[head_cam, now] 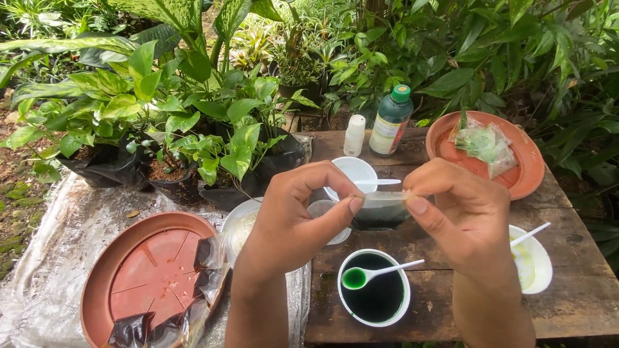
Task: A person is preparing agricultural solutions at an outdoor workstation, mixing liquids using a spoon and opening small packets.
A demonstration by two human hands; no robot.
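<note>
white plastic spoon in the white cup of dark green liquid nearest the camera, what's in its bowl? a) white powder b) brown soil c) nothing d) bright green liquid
d: the white plastic spoon rests across the white cup of dark green liquid, and its bowl holds a pool of bright green liquid, just below the left hand and right hand pinching a small clear plastic bag.
</note>
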